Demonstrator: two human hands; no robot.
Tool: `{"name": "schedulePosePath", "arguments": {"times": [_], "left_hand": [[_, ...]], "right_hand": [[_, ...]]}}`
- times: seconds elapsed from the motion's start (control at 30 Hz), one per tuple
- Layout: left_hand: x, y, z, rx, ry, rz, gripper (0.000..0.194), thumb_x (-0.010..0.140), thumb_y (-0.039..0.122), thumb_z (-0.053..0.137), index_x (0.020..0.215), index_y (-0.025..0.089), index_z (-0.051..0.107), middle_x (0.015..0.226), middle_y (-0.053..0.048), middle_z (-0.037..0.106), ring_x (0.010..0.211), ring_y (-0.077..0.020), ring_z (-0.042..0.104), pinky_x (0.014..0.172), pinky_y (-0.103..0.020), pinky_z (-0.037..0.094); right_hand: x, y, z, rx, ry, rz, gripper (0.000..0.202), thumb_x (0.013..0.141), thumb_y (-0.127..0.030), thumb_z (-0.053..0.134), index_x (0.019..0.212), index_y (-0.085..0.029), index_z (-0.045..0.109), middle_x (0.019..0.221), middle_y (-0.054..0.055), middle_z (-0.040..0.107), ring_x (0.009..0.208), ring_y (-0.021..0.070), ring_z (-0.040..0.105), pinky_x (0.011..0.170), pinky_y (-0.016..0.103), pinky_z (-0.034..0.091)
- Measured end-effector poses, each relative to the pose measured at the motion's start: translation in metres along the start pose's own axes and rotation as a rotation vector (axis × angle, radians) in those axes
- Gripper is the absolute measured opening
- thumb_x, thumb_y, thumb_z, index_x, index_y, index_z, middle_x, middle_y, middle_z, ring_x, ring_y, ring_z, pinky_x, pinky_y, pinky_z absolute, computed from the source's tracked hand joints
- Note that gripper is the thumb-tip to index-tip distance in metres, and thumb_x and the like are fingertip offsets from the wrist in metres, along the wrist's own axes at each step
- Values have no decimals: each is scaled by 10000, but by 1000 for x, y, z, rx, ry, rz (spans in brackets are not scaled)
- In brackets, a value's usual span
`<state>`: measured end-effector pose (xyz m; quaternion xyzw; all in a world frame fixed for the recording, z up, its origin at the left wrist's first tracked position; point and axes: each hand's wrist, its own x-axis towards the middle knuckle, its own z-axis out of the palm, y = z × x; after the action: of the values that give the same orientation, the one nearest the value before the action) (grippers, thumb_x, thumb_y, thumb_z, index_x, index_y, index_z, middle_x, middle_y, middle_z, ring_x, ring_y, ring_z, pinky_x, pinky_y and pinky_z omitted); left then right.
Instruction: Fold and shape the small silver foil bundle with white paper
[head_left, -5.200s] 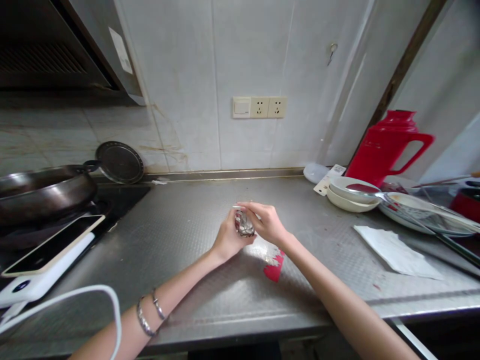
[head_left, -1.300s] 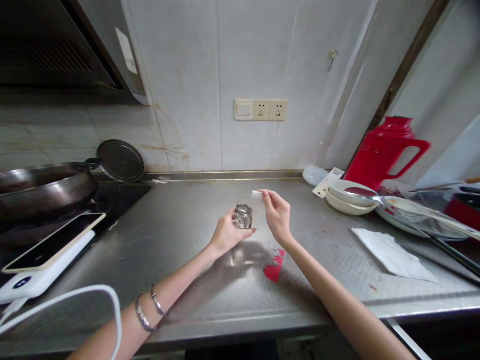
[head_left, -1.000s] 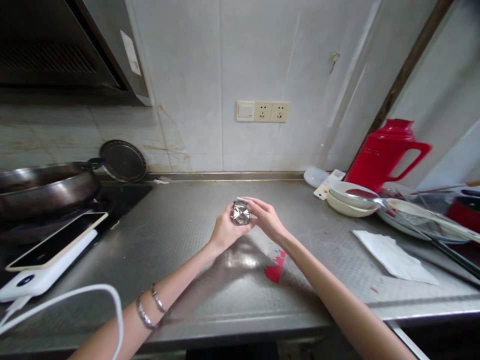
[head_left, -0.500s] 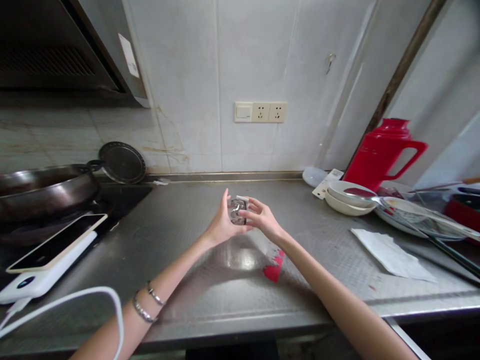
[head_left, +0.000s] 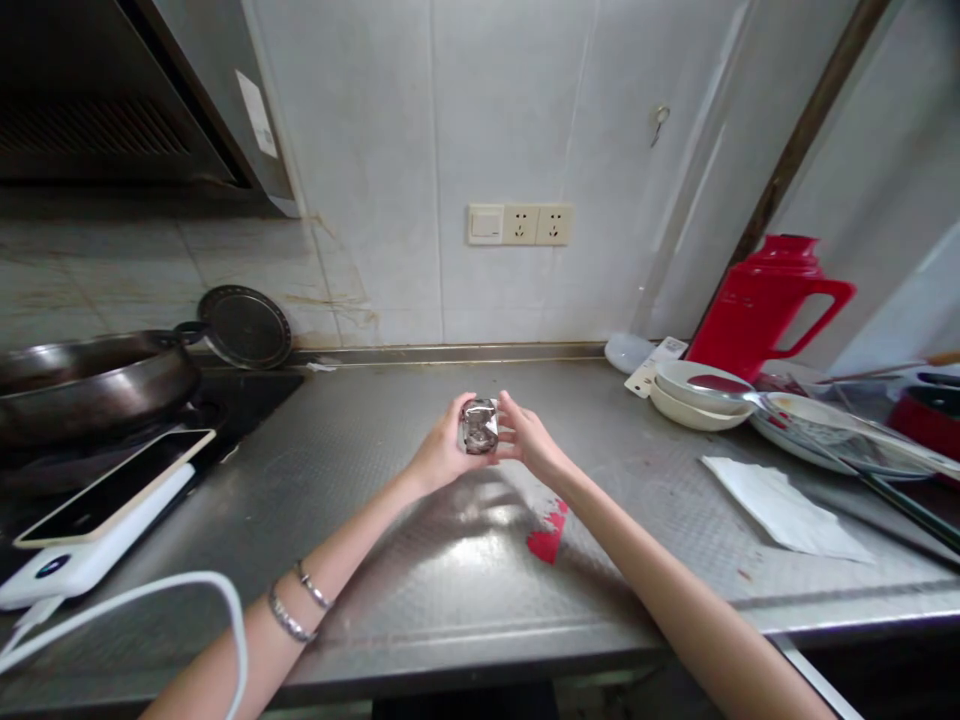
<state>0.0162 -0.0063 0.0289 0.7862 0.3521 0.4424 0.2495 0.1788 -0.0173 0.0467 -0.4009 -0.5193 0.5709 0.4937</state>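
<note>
Both my hands are now closed around the foil wad (head_left: 480, 426): my left hand (head_left: 439, 458) grips its left side again, fingers no longer spread, and my right hand (head_left: 529, 444) pinches the right side. I hold it above the worktop (head_left: 375, 500), mid-depth, with the red scrap (head_left: 548, 537) nearer the front edge.

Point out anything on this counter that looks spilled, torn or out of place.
A torn red scrap lies loose on the steel counter just below the hands, with small red specks near the white paper napkin. A phone rests on a power bank at the stove edge, beside the pan.
</note>
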Motion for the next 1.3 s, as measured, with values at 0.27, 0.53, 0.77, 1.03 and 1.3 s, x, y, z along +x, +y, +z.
{"name": "schedulePosePath", "arguments": {"times": [0.27, 0.53, 0.77, 1.03, 1.3], "left_hand": [[-2, 10, 1, -92, 10, -59, 869, 564, 330, 838, 1287, 219, 369, 1194, -109, 617, 1108, -253, 591, 972, -388, 448], [-2, 9, 1, -150, 10, -51, 858, 549, 332, 844, 1264, 193, 391, 1155, -102, 632, 1092, -236, 602, 967, -341, 456], [-4, 6, 5, -78, -36, -102, 846, 500, 296, 854, 1229, 184, 441, 1124, -96, 639, 967, -222, 635, 883, -344, 488], [-6, 9, 8, -45, -88, -133, 751, 514, 301, 831, 1174, 178, 496, 954, -34, 672, 794, -177, 643, 723, -288, 501], [-5, -1, 14, -138, -15, -139, 855, 520, 300, 840, 1269, 170, 448, 1026, -70, 671, 814, -179, 648, 742, -299, 513]], "right_hand": [[4, -3, -11, -28, 55, 67, 372, 794, -454, 618, 999, -144, 624, 912, 104, 698, 556, 166, 659, 435, 284, 558], [7, -2, -22, -575, 287, -208, 214, 798, -392, 596, 817, -209, 704, 750, 47, 711, 604, 185, 678, 472, 235, 495], [1, -11, -21, -617, 307, -627, 270, 861, -369, 516, 834, -176, 704, 829, 52, 730, 772, 205, 669, 708, 282, 505], [-9, -8, -9, -737, 108, -670, 261, 892, -292, 491, 833, -172, 715, 742, 27, 708, 660, 151, 635, 616, 230, 460], [-9, -2, -9, -754, 68, -897, 248, 896, -218, 480, 998, -228, 706, 987, 53, 734, 877, 189, 693, 796, 288, 519]]}}
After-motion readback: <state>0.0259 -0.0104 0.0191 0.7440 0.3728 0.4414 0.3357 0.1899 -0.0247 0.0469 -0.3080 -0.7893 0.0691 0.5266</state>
